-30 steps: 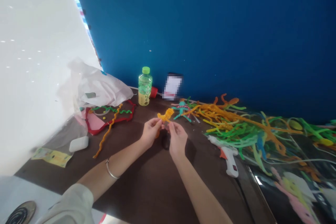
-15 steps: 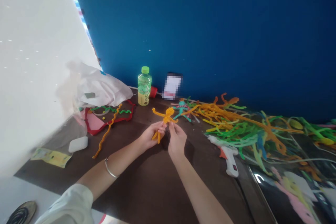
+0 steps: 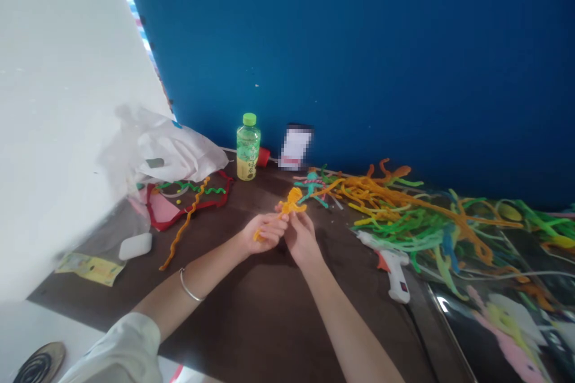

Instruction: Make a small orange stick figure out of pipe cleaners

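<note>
Above the dark table, an orange pipe-cleaner figure (image 3: 293, 198) is held between both hands. My left hand (image 3: 267, 231) is closed around its lower part, and an orange end pokes out below the fingers. My right hand (image 3: 302, 236) pinches the figure from the other side; part of the body is hidden by the fingers. Just behind it on the table lies a teal pipe-cleaner figure (image 3: 311, 179) with a pink-striped band. A white hot glue gun (image 3: 396, 275) with an orange trigger rests right of my right hand.
A heap of orange and green pipe cleaners (image 3: 381, 197) spreads over the right side. At the back stand a green-capped bottle (image 3: 248, 149) and a phone (image 3: 295, 147). On the left are a white bag (image 3: 179, 149), a wavy orange strand (image 3: 184, 227) and a white case (image 3: 135, 246).
My left hand has shifted its grip and wrapped further round the figure. The figure's outstretched left arm and dangling legs no longer show as before. My right hand stays close beside it.
</note>
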{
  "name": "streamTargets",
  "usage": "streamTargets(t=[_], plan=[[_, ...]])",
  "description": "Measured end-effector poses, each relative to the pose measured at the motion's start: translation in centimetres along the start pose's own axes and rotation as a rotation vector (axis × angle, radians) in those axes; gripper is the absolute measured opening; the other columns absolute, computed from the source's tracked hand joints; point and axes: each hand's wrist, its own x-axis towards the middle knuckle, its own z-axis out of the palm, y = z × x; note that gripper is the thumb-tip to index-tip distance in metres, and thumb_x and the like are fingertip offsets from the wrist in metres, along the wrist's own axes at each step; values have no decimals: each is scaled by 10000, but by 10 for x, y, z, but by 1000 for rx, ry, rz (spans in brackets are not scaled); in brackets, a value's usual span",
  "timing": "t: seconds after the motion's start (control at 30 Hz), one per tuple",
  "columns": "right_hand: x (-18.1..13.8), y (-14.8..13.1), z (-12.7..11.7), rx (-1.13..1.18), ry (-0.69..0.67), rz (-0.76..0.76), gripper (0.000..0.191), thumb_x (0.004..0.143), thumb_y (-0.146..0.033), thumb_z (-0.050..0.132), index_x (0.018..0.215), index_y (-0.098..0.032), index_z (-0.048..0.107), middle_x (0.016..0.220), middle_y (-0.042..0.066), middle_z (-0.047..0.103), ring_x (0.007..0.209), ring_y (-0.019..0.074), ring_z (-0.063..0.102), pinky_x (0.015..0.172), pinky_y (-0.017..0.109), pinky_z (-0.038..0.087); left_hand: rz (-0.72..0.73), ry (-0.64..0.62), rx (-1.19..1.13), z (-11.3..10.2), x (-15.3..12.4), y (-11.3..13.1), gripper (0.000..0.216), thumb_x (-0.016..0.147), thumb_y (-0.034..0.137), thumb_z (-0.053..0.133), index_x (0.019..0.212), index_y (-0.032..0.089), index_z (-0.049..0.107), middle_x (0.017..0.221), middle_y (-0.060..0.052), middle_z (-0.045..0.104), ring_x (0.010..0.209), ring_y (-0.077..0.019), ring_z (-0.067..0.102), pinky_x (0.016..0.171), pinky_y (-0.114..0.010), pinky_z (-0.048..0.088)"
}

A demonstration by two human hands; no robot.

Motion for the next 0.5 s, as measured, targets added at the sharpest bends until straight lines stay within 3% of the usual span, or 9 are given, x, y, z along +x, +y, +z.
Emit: streamTargets(t=[0.07, 0.17, 0.3, 0.4, 0.5], plan=[[2, 0, -3, -73, 39, -48, 225, 655, -392, 675, 721, -202, 576, 752, 19, 659, 640, 151, 595, 646, 326, 489, 80, 40, 242, -1, 7, -2, 86, 806, 175, 476, 760, 106, 500, 505, 37, 421, 335, -12, 367, 313, -102, 284], [3, 0, -6, -295, 195, -190, 250, 697, -419, 620, 714, -181, 544, 713, 18, 644, 560, 127, 561, 607, 311, 481, 411, 191, 571, -3, 17, -7, 210, 713, 272, 613, 799, 111, 509, 599, -6, 554, 448, -78, 525, 439, -186, 440], [-1, -2, -4, -660, 331, -368, 258, 714, -415, 593, 732, -162, 546, 673, 24, 628, 624, 147, 583, 618, 287, 474, 766, 319, 856, -8, 20, -13, 363, 648, 309, 680, 935, 149, 526, 706, -5, 614, 577, -98, 579, 558, -214, 477], [-6, -2, 1, -734, 336, -405, 242, 737, -399, 567, 744, -157, 565, 729, 47, 643, 655, 153, 595, 644, 292, 479, 833, 328, 970, -9, 18, -13, 328, 690, 345, 638, 938, 138, 583, 794, -53, 654, 677, -131, 613, 640, -243, 495], [-6, 1, 3, -631, 344, -357, 235, 716, -376, 600, 762, -146, 595, 741, 53, 652, 649, 152, 599, 650, 299, 484, 843, 327, 897, -9, 19, -13, 317, 684, 364, 641, 899, 133, 610, 830, -67, 670, 734, -154, 630, 691, -270, 507]])
